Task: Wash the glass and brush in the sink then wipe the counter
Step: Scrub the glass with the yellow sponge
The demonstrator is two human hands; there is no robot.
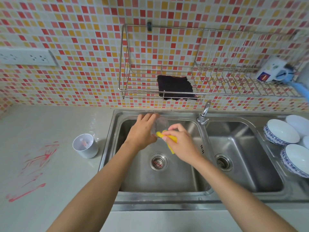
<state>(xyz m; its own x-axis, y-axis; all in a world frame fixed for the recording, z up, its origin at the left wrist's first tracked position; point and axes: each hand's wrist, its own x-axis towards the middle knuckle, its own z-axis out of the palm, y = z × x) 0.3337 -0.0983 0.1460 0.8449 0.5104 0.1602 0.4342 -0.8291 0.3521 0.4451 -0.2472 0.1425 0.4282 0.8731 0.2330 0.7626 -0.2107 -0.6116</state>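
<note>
Over the left basin of the steel sink (133, 178), my left hand (142, 131) grips a clear glass (161, 123) that lies on its side, mouth toward the right. My right hand (180, 141) pinches a yellow sponge (172, 139) and holds one end of it against the glass's mouth. Red smears (35, 166) mark the pale counter (50, 190) at the left. A white cup (85, 145) by the sink holds small objects; I cannot tell whether the brush is among them.
The tap (204, 113) stands between the two basins. A black cloth (175, 87) lies on the wall-mounted wire rack (127, 91), with a mug (272, 69) at its right end. Blue-rimmed bowls (282, 131) sit on the right drainboard. A socket strip (26, 56) is on the wall.
</note>
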